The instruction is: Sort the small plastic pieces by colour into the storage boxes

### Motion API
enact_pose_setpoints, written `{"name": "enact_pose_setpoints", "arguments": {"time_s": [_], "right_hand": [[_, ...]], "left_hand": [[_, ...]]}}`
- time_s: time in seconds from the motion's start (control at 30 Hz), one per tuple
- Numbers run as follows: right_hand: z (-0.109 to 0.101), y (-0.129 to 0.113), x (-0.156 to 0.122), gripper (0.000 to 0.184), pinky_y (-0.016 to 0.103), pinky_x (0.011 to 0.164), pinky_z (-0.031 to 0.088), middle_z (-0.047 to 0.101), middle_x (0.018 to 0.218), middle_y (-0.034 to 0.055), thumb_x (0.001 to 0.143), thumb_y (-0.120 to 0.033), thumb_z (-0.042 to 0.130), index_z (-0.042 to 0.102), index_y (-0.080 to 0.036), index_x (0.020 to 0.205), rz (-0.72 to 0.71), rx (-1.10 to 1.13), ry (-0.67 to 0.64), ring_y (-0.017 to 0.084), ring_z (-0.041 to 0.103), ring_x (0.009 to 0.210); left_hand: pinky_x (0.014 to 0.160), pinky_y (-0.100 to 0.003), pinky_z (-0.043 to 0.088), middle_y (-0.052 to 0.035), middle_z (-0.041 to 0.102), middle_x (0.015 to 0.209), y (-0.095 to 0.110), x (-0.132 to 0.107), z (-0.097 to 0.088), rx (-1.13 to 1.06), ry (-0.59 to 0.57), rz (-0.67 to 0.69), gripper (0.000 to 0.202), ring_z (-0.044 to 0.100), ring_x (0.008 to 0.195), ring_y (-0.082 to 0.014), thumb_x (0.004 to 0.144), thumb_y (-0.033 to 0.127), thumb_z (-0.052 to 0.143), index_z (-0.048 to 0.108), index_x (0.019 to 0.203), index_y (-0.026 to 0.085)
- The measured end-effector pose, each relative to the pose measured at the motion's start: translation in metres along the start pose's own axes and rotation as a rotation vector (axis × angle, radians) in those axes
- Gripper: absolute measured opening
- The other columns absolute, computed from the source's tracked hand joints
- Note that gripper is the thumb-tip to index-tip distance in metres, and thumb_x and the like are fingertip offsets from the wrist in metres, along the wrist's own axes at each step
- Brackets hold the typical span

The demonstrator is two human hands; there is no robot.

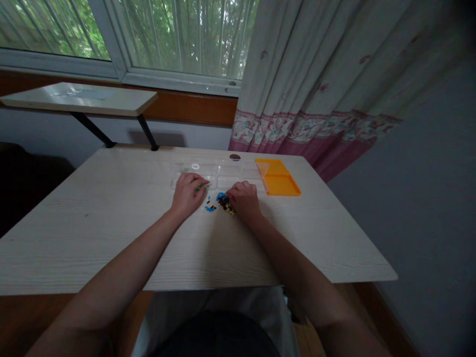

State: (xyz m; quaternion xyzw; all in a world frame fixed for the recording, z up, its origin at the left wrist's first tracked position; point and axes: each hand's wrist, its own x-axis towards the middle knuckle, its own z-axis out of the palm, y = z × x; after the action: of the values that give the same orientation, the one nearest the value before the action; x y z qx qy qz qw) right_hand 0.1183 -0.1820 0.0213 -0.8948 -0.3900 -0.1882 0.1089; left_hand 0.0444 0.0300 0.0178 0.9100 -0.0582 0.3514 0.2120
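My left hand (187, 194) rests on the pale wooden table (111, 223) with its fingers curled, pinching a small green piece (201, 186) at its tips. My right hand (244, 199) lies just to the right, fingers bent down onto a small heap of tiny pieces (223, 201) in blue, black and yellow. A few blue pieces (209, 208) lie loose between the two hands. Right behind the hands sits a clear plastic box with compartments (219, 171), hard to make out against the table.
An orange lid (278, 177) lies to the right of the clear box. A small dark round object (234, 157) sits near the table's far edge. A white shelf on black legs (80, 97) stands behind the table under the window. A curtain (316, 99) hangs at the right.
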Motion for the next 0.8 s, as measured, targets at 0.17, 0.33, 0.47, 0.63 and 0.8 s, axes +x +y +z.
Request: {"name": "enact_pose_setpoints", "arguments": {"time_s": [0.17, 0.33, 0.47, 0.63, 0.8], "right_hand": [[-0.004, -0.006, 0.0, 0.013, 0.036, 0.081, 0.026, 0.063, 0.093, 0.006, 0.092, -0.026, 0.061, 0.074, -0.022, 0.09, 0.019, -0.053, -0.042, 0.022, 0.043, 0.095], [-0.005, -0.009, 0.001, 0.013, 0.036, 0.079, 0.025, 0.064, 0.093, 0.0056, 0.092, -0.024, 0.06, 0.073, -0.023, 0.089, -0.015, -0.072, -0.061, 0.022, 0.044, 0.094], [-0.003, -0.011, 0.002, 0.013, 0.037, 0.079, 0.025, 0.064, 0.091, 0.0069, 0.092, -0.023, 0.06, 0.072, -0.021, 0.087, -0.025, -0.095, -0.072, 0.023, 0.044, 0.095], [-0.002, -0.01, 0.001, 0.016, 0.038, 0.081, 0.026, 0.063, 0.09, 0.0076, 0.093, -0.021, 0.058, 0.07, -0.018, 0.084, -0.064, -0.133, -0.075, 0.023, 0.045, 0.094], [-0.002, -0.006, -0.002, 0.016, 0.037, 0.081, 0.026, 0.063, 0.092, 0.0062, 0.093, -0.02, 0.057, 0.072, -0.021, 0.089, -0.003, -0.077, -0.082, 0.022, 0.045, 0.094]], "left_hand": [[0.095, -0.041, 0.041, -0.0071, 0.063, 0.103, 0.018, -0.003, 0.001, -0.047, -0.106, 0.092, 0.023, 0.051, 0.103, -0.0232, 0.094, 0.028, 0.052, 0.071, 0.105, 0.022], [0.095, -0.042, 0.042, -0.0073, 0.063, 0.104, 0.02, -0.003, 0.002, -0.053, -0.147, 0.121, 0.024, 0.051, 0.102, -0.0235, 0.094, 0.028, 0.051, 0.071, 0.107, 0.022], [0.094, -0.042, 0.042, -0.0074, 0.063, 0.104, 0.018, -0.004, 0.002, -0.053, -0.139, 0.114, 0.024, 0.051, 0.102, -0.0237, 0.094, 0.028, 0.051, 0.071, 0.106, 0.022], [0.093, -0.042, 0.043, -0.0075, 0.063, 0.103, 0.018, -0.004, 0.002, -0.073, -0.141, 0.12, 0.025, 0.051, 0.101, -0.0236, 0.094, 0.028, 0.05, 0.071, 0.107, 0.022], [0.094, -0.042, 0.043, -0.0073, 0.064, 0.101, 0.016, -0.005, 0.004, -0.085, -0.115, 0.111, 0.023, 0.052, 0.1, -0.0232, 0.094, 0.027, 0.051, 0.071, 0.105, 0.022]]}}
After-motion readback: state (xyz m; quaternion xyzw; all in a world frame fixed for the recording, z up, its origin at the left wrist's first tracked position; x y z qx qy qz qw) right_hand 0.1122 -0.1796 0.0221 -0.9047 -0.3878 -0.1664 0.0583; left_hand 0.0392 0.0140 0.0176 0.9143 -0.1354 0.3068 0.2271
